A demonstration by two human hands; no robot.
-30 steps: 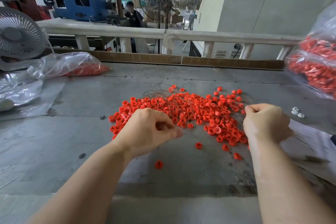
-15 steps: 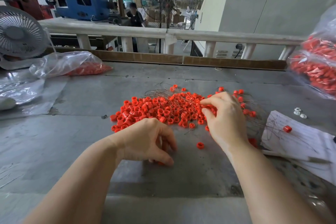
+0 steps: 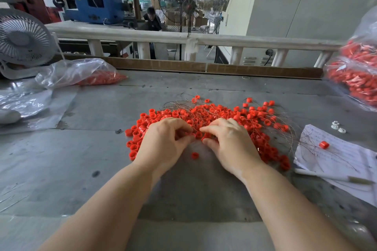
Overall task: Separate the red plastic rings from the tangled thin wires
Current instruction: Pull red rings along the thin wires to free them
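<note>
Factory floor stuff all around: a big blue machine [image 3: 95, 2] way in the back, a standing fan [image 3: 188, 5] behind the white railing [image 3: 183, 37], and a grey worktable [image 3: 91, 149] up front where the sorting was going on.

Middle of that table was a heap of red plastic rings [image 3: 220, 114] with thin wires [image 3: 181, 105] snarled all through it. That pile spread wider left to right than front to back, and the wires looped out mostly at its far edge and off the right side toward a sheet of paper [image 3: 336, 155], which had one stray ring [image 3: 324, 145] sitting on it.

Both hands were down on the near edge of the heap, knuckles up, fingertips nearly meeting. Left hand [image 3: 163, 142] had its fingers curled in and seemed to be pinching at rings, though I couldn't make out exactly what. Right hand [image 3: 230, 140] had its index finger poking left toward the other hand, thumb tucked under it, with red rings right at the tips. Whether either one had hold of a wire, no idea, too fine to see.

One loose ring [image 3: 194, 155] lay just below, between the wrists.

Clear bags of more red parts sat far left [image 3: 81, 73] and far right [image 3: 359, 79].
</note>
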